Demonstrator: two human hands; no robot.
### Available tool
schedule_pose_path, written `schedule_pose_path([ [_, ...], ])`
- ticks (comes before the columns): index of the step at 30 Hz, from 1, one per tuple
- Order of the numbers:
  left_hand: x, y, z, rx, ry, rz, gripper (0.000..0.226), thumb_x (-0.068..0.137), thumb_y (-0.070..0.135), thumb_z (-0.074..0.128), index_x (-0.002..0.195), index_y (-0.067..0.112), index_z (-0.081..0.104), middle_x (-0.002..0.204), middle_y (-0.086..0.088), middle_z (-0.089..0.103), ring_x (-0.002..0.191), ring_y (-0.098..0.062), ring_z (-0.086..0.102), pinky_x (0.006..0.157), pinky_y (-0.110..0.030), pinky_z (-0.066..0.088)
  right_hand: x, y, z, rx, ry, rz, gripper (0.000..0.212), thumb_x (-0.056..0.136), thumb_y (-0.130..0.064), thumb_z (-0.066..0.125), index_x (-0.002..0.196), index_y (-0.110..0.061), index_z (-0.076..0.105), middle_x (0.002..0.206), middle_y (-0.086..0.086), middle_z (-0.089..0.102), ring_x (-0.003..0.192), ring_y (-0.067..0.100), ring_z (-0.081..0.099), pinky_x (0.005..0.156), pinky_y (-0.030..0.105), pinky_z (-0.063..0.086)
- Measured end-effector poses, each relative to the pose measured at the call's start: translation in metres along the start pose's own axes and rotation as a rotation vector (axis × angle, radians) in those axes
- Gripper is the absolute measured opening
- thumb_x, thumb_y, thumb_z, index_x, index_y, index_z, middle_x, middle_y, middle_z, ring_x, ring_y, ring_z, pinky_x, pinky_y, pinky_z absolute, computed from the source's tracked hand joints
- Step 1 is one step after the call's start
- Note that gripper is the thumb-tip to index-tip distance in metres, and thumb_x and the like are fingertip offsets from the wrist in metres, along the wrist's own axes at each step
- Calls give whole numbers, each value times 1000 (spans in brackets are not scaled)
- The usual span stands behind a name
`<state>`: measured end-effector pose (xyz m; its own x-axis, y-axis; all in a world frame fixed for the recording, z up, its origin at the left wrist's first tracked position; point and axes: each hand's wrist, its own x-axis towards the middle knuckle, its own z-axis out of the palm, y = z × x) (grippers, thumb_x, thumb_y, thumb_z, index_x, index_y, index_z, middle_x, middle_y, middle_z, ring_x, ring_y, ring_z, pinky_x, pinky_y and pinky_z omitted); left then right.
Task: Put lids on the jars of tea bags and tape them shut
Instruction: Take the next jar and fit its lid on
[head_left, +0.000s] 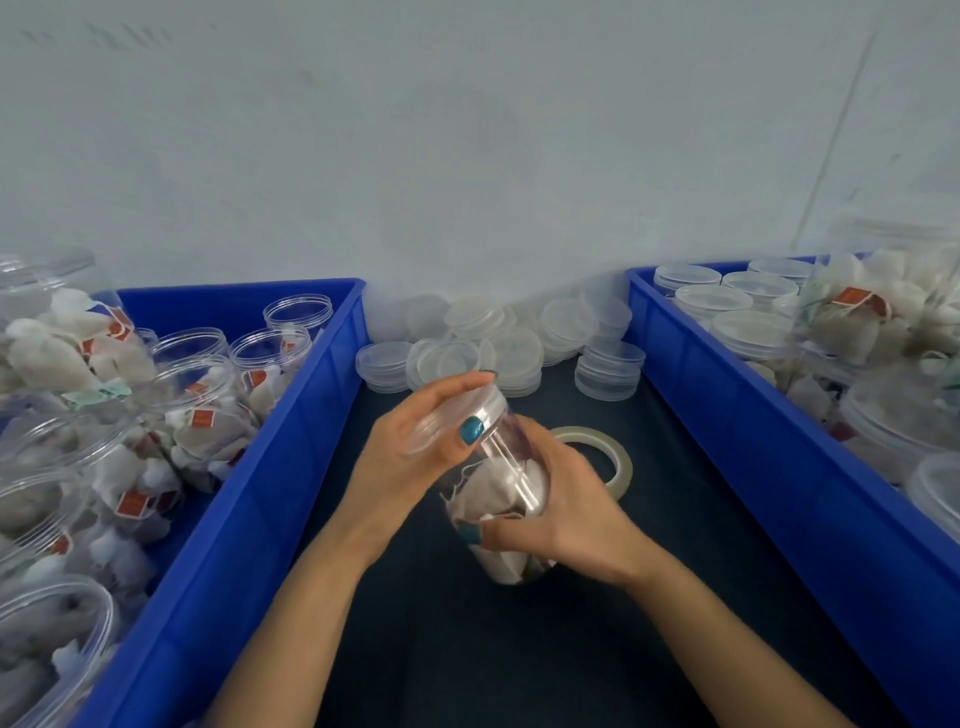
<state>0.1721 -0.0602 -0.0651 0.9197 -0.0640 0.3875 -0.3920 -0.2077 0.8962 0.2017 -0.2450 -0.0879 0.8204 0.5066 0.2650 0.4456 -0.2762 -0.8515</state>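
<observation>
A clear plastic jar (506, 483) with white tea bags inside is tilted over the dark table in the middle of the view. My right hand (566, 512) grips its body from the right, thumb across the front. My left hand (415, 441) holds the clear lid (457, 415) on the jar's mouth, fingers over the top and thumb on the rim. A roll of clear tape (597, 452) lies flat on the table just behind my right hand, partly hidden by it.
A blue bin (249, 499) on the left holds several open jars of tea bags. A blue bin (753, 441) on the right holds lidded jars and stacked lids. Loose clear lids (498, 343) are piled against the white wall between the bins.
</observation>
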Motion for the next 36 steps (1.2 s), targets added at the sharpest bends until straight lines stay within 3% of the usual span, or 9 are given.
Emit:
schedule_pose_path([
  [3,0,0,-2,14,-23,2,48,77,66,68,122,51,64,130,17,65,121,-9,63,87,-21,55,4,1,0,158,-105,25,69,62,-24,90,124,-27,59,112,-3,71,104,18,68,96,49,54],
  [6,1,-5,2,31,-40,-10,45,78,58,67,121,51,65,129,18,65,122,-9,62,90,-26,56,4,8,-4,170,-169,41,62,68,-14,90,121,-26,60,112,-7,71,104,13,69,93,34,56],
  [10,1,-7,5,71,9,36,49,77,51,74,124,39,64,128,17,65,123,-7,59,94,-26,54,5,15,-13,42,-243,76,88,61,-38,90,135,-39,44,121,-29,59,116,-2,59,99,26,51],
  [15,2,-12,10,214,137,123,60,71,54,82,123,30,63,130,20,62,126,-2,55,97,-14,47,6,41,-65,-578,-242,149,105,56,-60,90,145,-40,39,139,-28,34,129,-6,32,114,25,33],
  [21,2,-19,22,391,186,221,55,77,60,75,119,27,63,135,10,54,130,-10,50,102,-14,40,3,65,-81,-732,-154,137,32,80,-45,81,107,-40,64,124,-25,54,125,-3,40,105,27,43],
  [24,2,-22,30,516,134,239,56,84,65,60,129,31,58,145,8,45,136,-8,43,103,-14,39,5,64,-73,-653,-111,152,17,94,-30,67,98,-41,55,111,-18,62,108,1,57,93,31,52],
  [28,-1,-20,32,683,189,335,58,96,64,43,141,27,50,148,7,44,138,-7,39,106,-27,42,2,47,-67,-57,153,99,9,105,-24,47,100,-23,54,81,-7,63,76,11,58,78,43,52],
  [31,-2,-16,34,668,242,404,53,100,48,48,145,20,48,147,8,47,137,-11,44,109,-40,44,0,27,-63,244,300,-72,23,98,-37,44,98,-19,58,79,-8,54,76,10,50,75,26,41],
  [36,-5,-5,48,628,286,399,58,98,29,50,153,14,39,157,7,38,146,-4,33,116,-24,33,-5,8,-34,-151,317,-379,23,104,-36,37,114,-31,57,90,-15,54,84,12,53,74,26,40],
])
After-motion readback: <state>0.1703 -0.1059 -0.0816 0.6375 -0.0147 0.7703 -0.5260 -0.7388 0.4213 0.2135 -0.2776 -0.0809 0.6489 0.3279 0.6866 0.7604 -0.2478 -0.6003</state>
